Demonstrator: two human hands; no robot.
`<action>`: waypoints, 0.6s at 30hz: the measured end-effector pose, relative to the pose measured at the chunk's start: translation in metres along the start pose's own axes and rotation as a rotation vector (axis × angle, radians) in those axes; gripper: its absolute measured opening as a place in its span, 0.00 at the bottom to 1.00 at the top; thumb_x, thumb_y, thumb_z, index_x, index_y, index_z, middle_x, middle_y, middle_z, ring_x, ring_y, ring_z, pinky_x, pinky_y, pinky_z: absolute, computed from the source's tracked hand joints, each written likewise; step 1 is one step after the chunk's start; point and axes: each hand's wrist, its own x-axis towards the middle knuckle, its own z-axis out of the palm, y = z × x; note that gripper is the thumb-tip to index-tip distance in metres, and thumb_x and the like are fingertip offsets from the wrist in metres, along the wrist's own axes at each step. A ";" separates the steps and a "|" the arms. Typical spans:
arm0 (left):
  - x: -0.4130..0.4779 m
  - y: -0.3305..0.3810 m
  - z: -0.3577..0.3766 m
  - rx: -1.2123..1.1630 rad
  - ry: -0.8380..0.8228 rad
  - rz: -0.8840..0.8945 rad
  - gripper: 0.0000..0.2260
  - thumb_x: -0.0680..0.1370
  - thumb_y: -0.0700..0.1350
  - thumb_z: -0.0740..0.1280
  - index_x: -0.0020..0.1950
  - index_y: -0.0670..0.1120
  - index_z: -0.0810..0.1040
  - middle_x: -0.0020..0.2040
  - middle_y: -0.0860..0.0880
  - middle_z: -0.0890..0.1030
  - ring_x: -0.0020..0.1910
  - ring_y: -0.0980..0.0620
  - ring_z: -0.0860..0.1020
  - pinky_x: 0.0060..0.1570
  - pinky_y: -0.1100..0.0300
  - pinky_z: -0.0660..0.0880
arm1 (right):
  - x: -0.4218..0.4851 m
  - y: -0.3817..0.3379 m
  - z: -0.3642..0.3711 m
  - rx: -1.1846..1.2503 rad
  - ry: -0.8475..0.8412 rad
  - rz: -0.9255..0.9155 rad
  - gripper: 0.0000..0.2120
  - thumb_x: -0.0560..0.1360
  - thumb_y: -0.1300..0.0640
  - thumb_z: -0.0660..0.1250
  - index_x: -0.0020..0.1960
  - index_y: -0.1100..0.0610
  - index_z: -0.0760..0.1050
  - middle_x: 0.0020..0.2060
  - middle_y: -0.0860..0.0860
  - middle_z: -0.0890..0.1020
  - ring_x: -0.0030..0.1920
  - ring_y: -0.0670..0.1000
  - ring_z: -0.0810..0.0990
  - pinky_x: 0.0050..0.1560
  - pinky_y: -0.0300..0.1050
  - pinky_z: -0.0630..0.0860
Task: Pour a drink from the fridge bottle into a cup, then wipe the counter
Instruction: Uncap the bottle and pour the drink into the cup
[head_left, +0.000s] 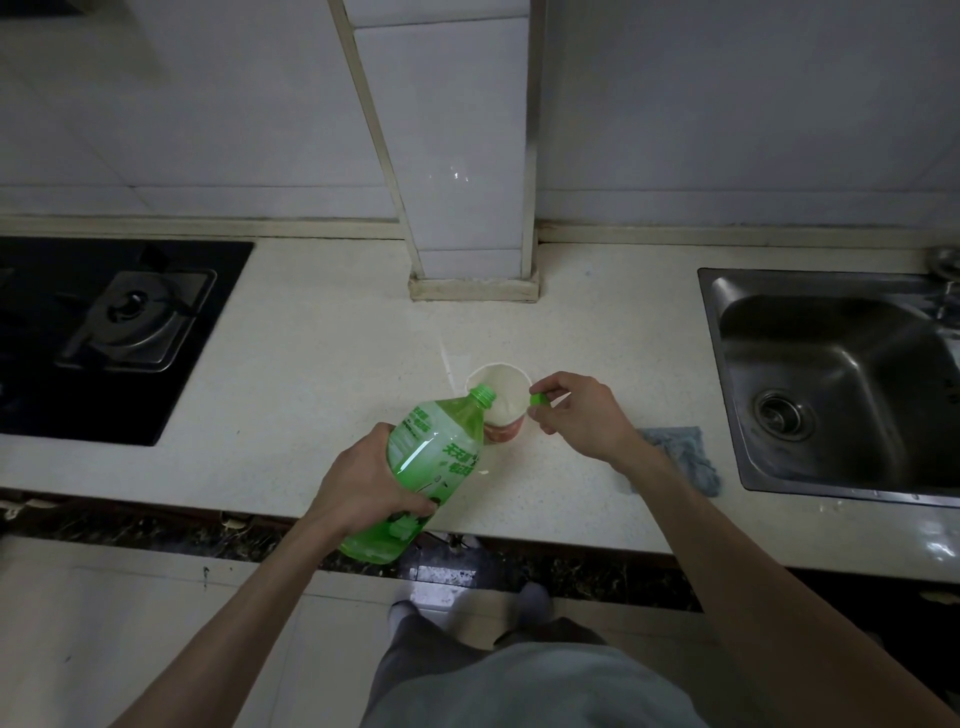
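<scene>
Pour step in hand. Left hand (363, 483) has a full grip round the lower body of the green bottle (431, 457), fingers wrapped, bottle tilted with its open mouth just over the near-left rim of the cup (503, 434). The cup stands upright on the worktop (311, 364), mid-counter, between hob (104, 338) and sink (727, 395). Right hand (582, 415) pinches the green cap (538, 399) between thumb and fingertips, just beside the cup's right rim; it does not seem to be touching the cup. No stream visible; cannot tell how full the cup is. To do this well: raise the bottle base slowly, since the bottle looks fairly full and may glug, and hold the mouth well inside the rim. The paper cup is light, so steadying it with the spare fingers would help. Blue cloth (680, 452) lies on the worktop near the sink, ready for the wipe, not yet started.
</scene>
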 end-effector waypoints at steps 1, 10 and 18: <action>0.000 0.000 0.000 0.003 0.000 0.001 0.34 0.59 0.50 0.83 0.59 0.51 0.70 0.48 0.55 0.79 0.46 0.55 0.78 0.46 0.53 0.80 | 0.000 0.000 0.000 -0.002 0.001 -0.001 0.11 0.75 0.59 0.72 0.57 0.56 0.78 0.50 0.52 0.81 0.34 0.47 0.81 0.30 0.26 0.72; -0.001 -0.002 -0.002 0.006 -0.006 -0.010 0.34 0.59 0.50 0.83 0.59 0.51 0.70 0.48 0.54 0.79 0.46 0.55 0.79 0.46 0.53 0.80 | 0.000 0.001 0.000 -0.024 0.014 -0.006 0.12 0.75 0.58 0.71 0.58 0.57 0.78 0.50 0.52 0.81 0.35 0.47 0.81 0.30 0.26 0.71; -0.001 -0.005 -0.003 0.005 -0.001 -0.014 0.34 0.59 0.50 0.83 0.59 0.51 0.71 0.49 0.53 0.79 0.46 0.54 0.79 0.46 0.53 0.80 | 0.000 0.005 0.002 -0.032 0.017 -0.011 0.11 0.74 0.58 0.72 0.57 0.56 0.79 0.49 0.53 0.81 0.33 0.46 0.80 0.32 0.26 0.72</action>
